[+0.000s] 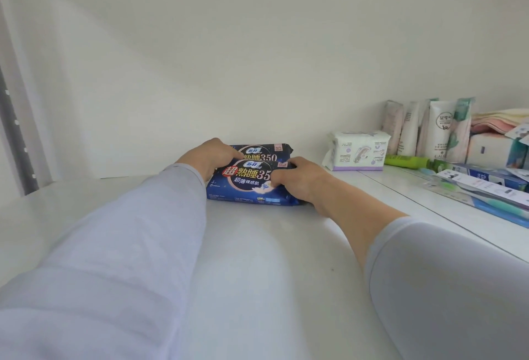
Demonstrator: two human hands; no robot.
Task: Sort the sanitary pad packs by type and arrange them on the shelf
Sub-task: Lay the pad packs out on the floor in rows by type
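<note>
Blue packs point(246, 180) on white shelf point(257, 245)

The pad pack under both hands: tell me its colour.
Dark blue front pack with white, gold and red lettering, seen in the head view, the only one.

Two dark blue packs point(252, 179) lie on the white shelf point(257, 245), one just behind the other, near the back wall. The left hand point(211, 156) grips their left end and the right hand point(297, 179) grips the front pack's right end. To the right lie a white pack point(357, 153), upright tubes point(429, 127), a green bottle point(406, 161) and folded towels point(498, 122)
</note>
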